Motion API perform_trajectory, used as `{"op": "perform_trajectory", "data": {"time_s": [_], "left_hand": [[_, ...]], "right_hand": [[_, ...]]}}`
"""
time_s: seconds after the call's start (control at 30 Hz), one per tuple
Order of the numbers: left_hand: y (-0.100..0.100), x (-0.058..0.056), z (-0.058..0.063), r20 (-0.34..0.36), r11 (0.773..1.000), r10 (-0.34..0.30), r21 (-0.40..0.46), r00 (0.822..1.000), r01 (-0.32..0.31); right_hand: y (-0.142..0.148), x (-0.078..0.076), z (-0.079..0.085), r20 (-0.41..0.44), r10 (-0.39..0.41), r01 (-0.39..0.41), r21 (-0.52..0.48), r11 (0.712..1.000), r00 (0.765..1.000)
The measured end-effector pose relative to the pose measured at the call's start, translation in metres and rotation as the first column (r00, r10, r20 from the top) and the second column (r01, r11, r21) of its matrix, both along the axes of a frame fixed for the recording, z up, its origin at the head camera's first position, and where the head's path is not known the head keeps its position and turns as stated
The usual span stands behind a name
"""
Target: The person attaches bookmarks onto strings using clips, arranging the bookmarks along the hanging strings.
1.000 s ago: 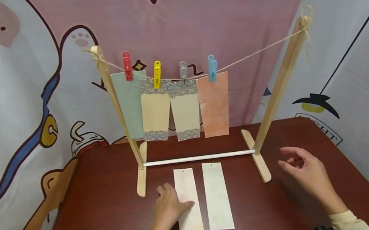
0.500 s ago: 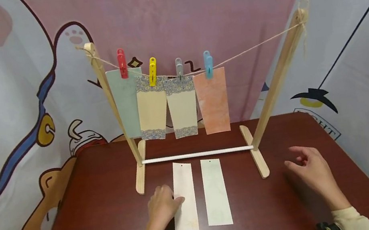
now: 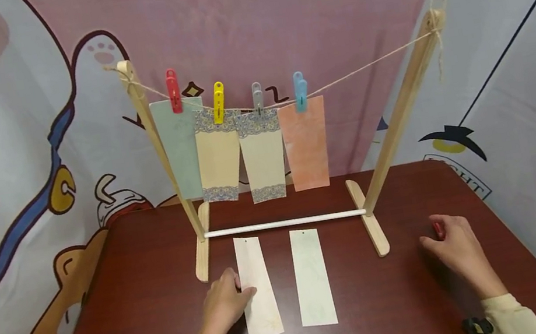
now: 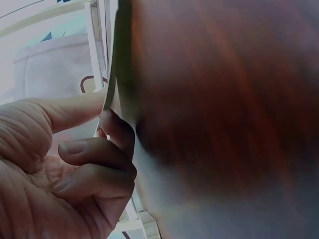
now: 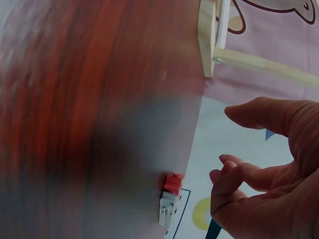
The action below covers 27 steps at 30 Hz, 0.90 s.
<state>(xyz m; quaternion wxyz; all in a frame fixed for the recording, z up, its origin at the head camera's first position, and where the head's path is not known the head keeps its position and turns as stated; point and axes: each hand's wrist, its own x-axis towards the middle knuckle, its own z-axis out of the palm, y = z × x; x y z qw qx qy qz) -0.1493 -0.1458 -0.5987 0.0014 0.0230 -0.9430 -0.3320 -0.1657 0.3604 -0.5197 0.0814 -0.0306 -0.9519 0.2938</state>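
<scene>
My left hand (image 3: 224, 302) pinches the left edge of a pale pink paper bookmark (image 3: 261, 304) between thumb and forefinger. In the left wrist view the bookmark (image 4: 112, 59) shows edge-on, the other fingers curled below it. A pale green bookmark (image 3: 312, 278) with a small hole lies flat to its right. At the right of the table, my right hand (image 3: 459, 250) hovers with thumb and fingers apart, holding nothing. Near its fingers a red clothespin (image 5: 173, 183) and a grey clothespin (image 5: 168, 209) lie on the table in the right wrist view.
A wooden stand (image 3: 393, 122) with a white crossbar (image 3: 283, 223) carries a string (image 3: 368, 64). Hanging there are a green card (image 3: 180, 158), two lace-patterned cards and an orange card (image 3: 307, 148), each under one clothespin. A patterned cloth stands behind the dark table (image 3: 149, 281).
My left hand has drawn the pink bookmark leftward, away from the green one, and its angle has changed. My right hand has shifted slightly right, and something red now shows by its fingers.
</scene>
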Motion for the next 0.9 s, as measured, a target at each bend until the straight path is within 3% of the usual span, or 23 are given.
{"op": "perform_trajectory", "data": {"time_s": [0.23, 0.53, 0.9], "left_hand": [[-0.002, 0.005, 0.000, -0.025, 0.999, -0.036, 0.007, 0.999, 0.037], [-0.011, -0.006, -0.017, -0.054, 0.996, -0.061, 0.059, 0.997, 0.065], [-0.015, -0.007, -0.019, -0.091, 0.988, -0.094, 0.117, 0.991, 0.105]], "right_hand": [[0.006, -0.004, -0.005, 0.066, -0.033, 0.032, 0.020, 0.999, 0.997], [0.011, -0.011, -0.009, 0.122, -0.056, 0.044, 0.100, 0.994, 0.991], [0.015, -0.020, -0.010, 0.147, -0.044, 0.022, 0.147, 0.989, 0.988]]}}
